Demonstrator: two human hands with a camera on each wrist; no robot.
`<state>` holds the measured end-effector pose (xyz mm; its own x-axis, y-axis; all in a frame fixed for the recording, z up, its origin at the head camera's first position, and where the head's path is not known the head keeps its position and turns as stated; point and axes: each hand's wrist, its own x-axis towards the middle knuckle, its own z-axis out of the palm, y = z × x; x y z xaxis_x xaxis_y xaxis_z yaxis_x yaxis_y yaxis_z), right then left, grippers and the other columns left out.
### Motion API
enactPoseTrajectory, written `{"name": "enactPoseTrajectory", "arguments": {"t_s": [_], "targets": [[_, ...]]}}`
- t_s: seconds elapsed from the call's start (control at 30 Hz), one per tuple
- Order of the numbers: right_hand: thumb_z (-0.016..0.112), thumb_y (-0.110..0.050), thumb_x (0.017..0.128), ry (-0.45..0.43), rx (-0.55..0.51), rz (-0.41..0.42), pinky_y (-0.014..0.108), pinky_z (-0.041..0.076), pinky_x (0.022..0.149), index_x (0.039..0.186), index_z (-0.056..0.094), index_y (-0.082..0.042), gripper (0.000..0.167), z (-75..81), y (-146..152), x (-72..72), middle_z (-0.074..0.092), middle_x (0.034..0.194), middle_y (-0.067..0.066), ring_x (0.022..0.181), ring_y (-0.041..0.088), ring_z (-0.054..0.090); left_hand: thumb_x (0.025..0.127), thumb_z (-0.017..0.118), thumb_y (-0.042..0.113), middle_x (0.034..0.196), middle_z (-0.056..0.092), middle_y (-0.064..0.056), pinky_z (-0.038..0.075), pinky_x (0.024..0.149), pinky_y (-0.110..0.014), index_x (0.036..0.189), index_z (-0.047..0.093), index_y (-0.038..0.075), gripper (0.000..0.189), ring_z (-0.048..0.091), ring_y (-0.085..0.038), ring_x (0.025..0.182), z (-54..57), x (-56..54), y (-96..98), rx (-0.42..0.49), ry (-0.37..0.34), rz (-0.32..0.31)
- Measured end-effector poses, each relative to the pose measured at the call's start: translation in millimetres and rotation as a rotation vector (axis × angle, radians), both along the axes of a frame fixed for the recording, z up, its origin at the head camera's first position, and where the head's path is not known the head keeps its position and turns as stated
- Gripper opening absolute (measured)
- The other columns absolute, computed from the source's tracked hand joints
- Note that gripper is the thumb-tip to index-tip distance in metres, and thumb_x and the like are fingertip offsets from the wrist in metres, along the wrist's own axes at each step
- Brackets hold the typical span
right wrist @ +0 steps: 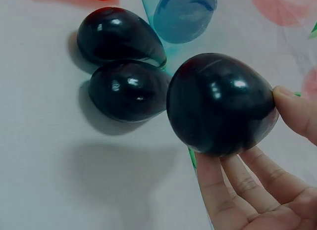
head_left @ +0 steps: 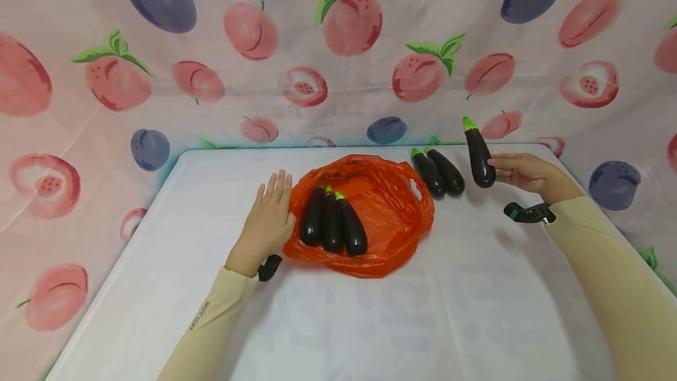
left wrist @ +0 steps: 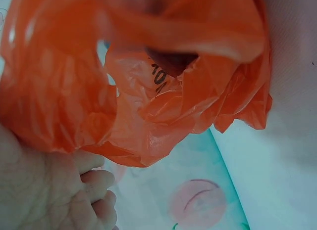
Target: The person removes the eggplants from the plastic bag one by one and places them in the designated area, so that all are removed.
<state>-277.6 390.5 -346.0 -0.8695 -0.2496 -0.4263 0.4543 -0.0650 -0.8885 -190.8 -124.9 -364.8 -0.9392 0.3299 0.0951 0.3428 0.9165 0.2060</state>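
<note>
My right hand (head_left: 520, 174) holds a dark eggplant (head_left: 480, 154) with a green stem, raised above the table at the right. In the right wrist view, thumb and fingertips pinch that eggplant (right wrist: 220, 104) from its sides. Two more eggplants (head_left: 446, 171) lie side by side on the table to its left. An orange plastic bag (head_left: 391, 216) lies spread with its mouth wide in the middle, and three eggplants (head_left: 332, 222) rest inside at its left. My left hand (head_left: 267, 219), fingers straight, is against the bag's left edge; the left wrist view shows the bag (left wrist: 59, 91) beside the palm.
A white table (head_left: 211, 193) carries everything. Behind and at the sides hangs a fruit-print cloth (head_left: 359, 87), meeting the table's back edge. A dark wrist-worn device (head_left: 529, 213) sits below the right wrist, and another (head_left: 270, 267) is at the left wrist.
</note>
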Motion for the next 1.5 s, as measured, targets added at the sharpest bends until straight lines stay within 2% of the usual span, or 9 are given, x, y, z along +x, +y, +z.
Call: {"name": "enactPoseTrajectory", "arguments": {"t_s": [0.2, 0.43, 0.77, 1.03, 1.3, 1.5], "targets": [[0.052, -0.010, 0.094, 0.029, 0.098, 0.014, 0.018, 0.055, 0.072, 0.078, 0.069, -0.020, 0.025, -6.4, -0.3, -1.2, 0.069, 0.084, -0.010, 0.079, 0.004, 0.065, 0.093, 0.038, 0.018, 0.158, 0.009, -0.019, 0.007, 0.119, -0.051, 0.149, 0.012, -0.003, 0.066, 0.007, -0.035, 0.147, -0.7, -0.7, 0.6, 0.004, 0.008, -0.004], [0.053, -0.010, 0.093, 0.046, 0.109, -0.001, 0.017, 0.053, 0.071, 0.078, 0.068, -0.023, 0.025, -15.6, 4.4, -3.5, 0.067, 0.083, -0.013, 0.079, 0.001, 0.063, 0.093, 0.037, 0.018, 0.158, 0.006, -0.018, 0.003, 0.119, -0.049, 0.149, 0.010, -0.002, 0.066, 0.003, -0.033, 0.147, -1.0, -0.6, 0.2, 0.006, -0.020, 0.001], [0.057, -0.011, 0.092, 0.110, 0.223, 0.033, 0.014, 0.052, 0.071, 0.077, 0.068, -0.030, 0.027, -28.8, 5.2, -6.8, 0.066, 0.082, -0.018, 0.080, -0.005, 0.062, 0.093, 0.037, 0.019, 0.158, 0.006, -0.017, 0.004, 0.119, -0.049, 0.150, 0.009, -0.002, 0.066, 0.002, -0.033, 0.147, -2.6, -1.0, -1.4, -0.010, -0.025, 0.004], [0.058, -0.011, 0.091, 0.107, 0.215, 0.030, 0.015, 0.052, 0.070, 0.076, 0.069, -0.029, 0.026, -33.8, 2.4, -7.4, 0.066, 0.082, -0.019, 0.077, -0.004, 0.061, 0.094, 0.036, 0.019, 0.158, 0.005, -0.017, 0.003, 0.119, -0.050, 0.150, 0.008, -0.001, 0.066, 0.002, -0.033, 0.147, -3.2, -0.5, -2.3, -0.010, -0.027, 0.006], [0.057, -0.013, 0.092, 0.083, 0.274, 0.029, 0.014, 0.051, 0.071, 0.074, 0.065, -0.029, 0.025, -39.0, 0.2, -9.0, 0.063, 0.078, -0.020, 0.077, -0.005, 0.060, 0.093, 0.037, 0.019, 0.158, 0.007, -0.017, 0.003, 0.119, -0.049, 0.150, 0.009, -0.001, 0.067, 0.002, -0.033, 0.147, -4.1, -0.9, -2.1, -0.011, -0.028, 0.006], [0.061, -0.018, 0.090, 0.061, 0.325, 0.030, 0.013, 0.050, 0.072, 0.074, 0.062, -0.031, 0.020, -42.9, 0.8, -10.2, 0.062, 0.077, -0.021, 0.077, -0.005, 0.059, 0.093, 0.039, 0.019, 0.158, 0.007, -0.017, 0.003, 0.119, -0.049, 0.150, 0.009, -0.001, 0.067, 0.003, -0.033, 0.147, -4.6, -0.3, -1.9, -0.007, -0.032, 0.008]]}}
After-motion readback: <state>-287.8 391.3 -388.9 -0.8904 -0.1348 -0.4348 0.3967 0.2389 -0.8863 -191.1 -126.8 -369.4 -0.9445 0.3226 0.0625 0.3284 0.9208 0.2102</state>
